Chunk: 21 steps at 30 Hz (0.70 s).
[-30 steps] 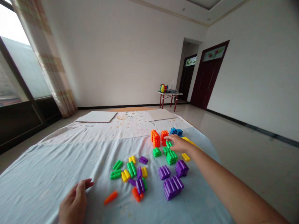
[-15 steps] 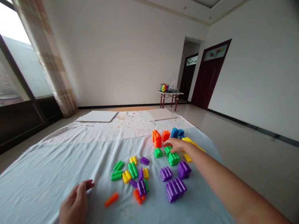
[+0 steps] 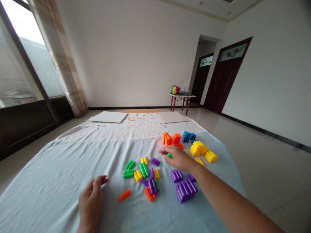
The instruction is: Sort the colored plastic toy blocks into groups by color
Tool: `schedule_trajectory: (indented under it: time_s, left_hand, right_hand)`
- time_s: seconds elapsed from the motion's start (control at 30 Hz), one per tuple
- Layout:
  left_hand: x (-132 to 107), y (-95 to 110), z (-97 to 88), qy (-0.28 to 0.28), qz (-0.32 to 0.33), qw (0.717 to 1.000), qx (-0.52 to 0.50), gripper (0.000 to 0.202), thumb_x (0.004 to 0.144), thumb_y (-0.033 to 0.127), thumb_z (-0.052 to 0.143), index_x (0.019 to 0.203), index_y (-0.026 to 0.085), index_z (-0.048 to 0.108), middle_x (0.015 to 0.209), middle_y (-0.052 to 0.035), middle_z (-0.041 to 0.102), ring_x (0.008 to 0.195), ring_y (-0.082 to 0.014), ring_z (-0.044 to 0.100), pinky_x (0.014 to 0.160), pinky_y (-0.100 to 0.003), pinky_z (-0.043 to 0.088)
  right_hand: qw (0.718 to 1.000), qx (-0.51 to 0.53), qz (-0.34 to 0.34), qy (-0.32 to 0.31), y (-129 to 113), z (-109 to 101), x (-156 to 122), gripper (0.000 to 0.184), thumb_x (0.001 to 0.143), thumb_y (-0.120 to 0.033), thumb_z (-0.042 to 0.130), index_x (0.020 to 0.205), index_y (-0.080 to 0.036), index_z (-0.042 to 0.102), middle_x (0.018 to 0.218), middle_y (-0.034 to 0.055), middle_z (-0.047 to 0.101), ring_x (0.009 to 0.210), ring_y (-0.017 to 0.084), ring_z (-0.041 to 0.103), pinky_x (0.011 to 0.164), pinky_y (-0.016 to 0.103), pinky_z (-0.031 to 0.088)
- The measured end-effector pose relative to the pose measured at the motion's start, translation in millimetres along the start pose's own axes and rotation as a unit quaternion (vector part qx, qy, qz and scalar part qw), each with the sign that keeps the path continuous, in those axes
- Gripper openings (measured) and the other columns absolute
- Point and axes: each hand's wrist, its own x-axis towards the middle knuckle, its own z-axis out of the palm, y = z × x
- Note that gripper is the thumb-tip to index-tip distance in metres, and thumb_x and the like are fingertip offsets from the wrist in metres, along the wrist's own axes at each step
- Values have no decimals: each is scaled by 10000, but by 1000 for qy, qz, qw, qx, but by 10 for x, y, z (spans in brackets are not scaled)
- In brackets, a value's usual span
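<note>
My right hand (image 3: 177, 157) reaches out over the green blocks (image 3: 169, 155) on the pale blue sheet (image 3: 73, 168); its fingers curl down on them and hide most of them. Behind it stand orange blocks (image 3: 171, 139) and blue blocks (image 3: 188, 136). Yellow blocks (image 3: 202, 150) lie to its right. Purple blocks (image 3: 186, 190) sit by my forearm. My left hand (image 3: 91, 202) rests on the sheet with loose fingers, holding nothing. A single orange piece (image 3: 124, 194) lies just right of it, beside a mixed scatter of small pieces (image 3: 144, 173).
Two flat white boards (image 3: 108, 116) lie at the sheet's far end. A small red-legged table (image 3: 181, 98) with toys stands by the far wall. Dark doors (image 3: 224, 77) are at the right, a window and curtain (image 3: 62, 61) at the left.
My right hand drew back toward me from the orange stack and now covers the green blocks. The camera swung, bringing the yellow blocks into full sight. My left hand barely moved.
</note>
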Motion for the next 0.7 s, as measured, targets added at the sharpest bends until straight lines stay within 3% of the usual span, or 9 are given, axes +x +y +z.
schedule_trajectory:
  time_s: [0.1, 0.17, 0.3, 0.47, 0.57, 0.7]
  left_hand:
    - [-37, 46, -8, 0, 6, 1000, -10, 421, 701, 536, 439, 751, 185, 667, 790, -55, 700, 883, -262, 608, 859, -373, 433]
    - [-52, 57, -13, 1, 13, 1000, -19, 425, 709, 537, 438, 754, 180, 664, 780, -60, 698, 867, -260, 610, 850, -373, 436]
    - [-68, 80, -19, -3, 15, 999, -34, 422, 708, 537, 443, 742, 175, 658, 741, -59, 689, 812, -248, 613, 832, -365, 445]
    - [-88, 125, -28, -8, 9, 999, -41, 429, 701, 544, 441, 739, 173, 654, 734, -62, 682, 794, -246, 611, 801, -357, 452]
    - [-98, 123, -33, -10, 11, 999, -44, 430, 711, 540, 435, 741, 171, 653, 744, -64, 683, 802, -245, 610, 805, -356, 447]
    - [-92, 92, -29, -14, 17, 999, -44, 426, 728, 534, 428, 753, 173, 653, 746, -60, 683, 805, -245, 608, 819, -362, 435]
  right_hand:
    - [998, -11, -15, -56, -359, 301, -103, 291, 797, -139, 523, 1053, -198, 649, 992, 59, 673, 951, 181, 597, 869, 292, 436]
    - [996, -40, -12, -76, -462, 484, -130, 300, 799, -146, 527, 1071, -199, 642, 1017, 69, 663, 996, 193, 574, 896, 300, 416]
    - [987, -134, 11, -88, -462, 762, -43, 287, 797, -147, 515, 1051, -175, 645, 1013, 104, 653, 1011, 228, 549, 902, 341, 398]
    - [967, -221, 94, -89, -454, 999, 140, 237, 817, -216, 513, 1011, -173, 642, 992, 135, 654, 998, 271, 553, 852, 391, 398]
    - [960, -230, 132, -87, -457, 1114, 183, 217, 822, -277, 536, 982, -174, 639, 982, 136, 659, 1005, 289, 550, 868, 423, 374]
    - [980, -162, 88, -78, -407, 1211, 156, 380, 758, -194, 586, 1137, -217, 570, 1054, 88, 632, 1047, 256, 529, 912, 396, 351]
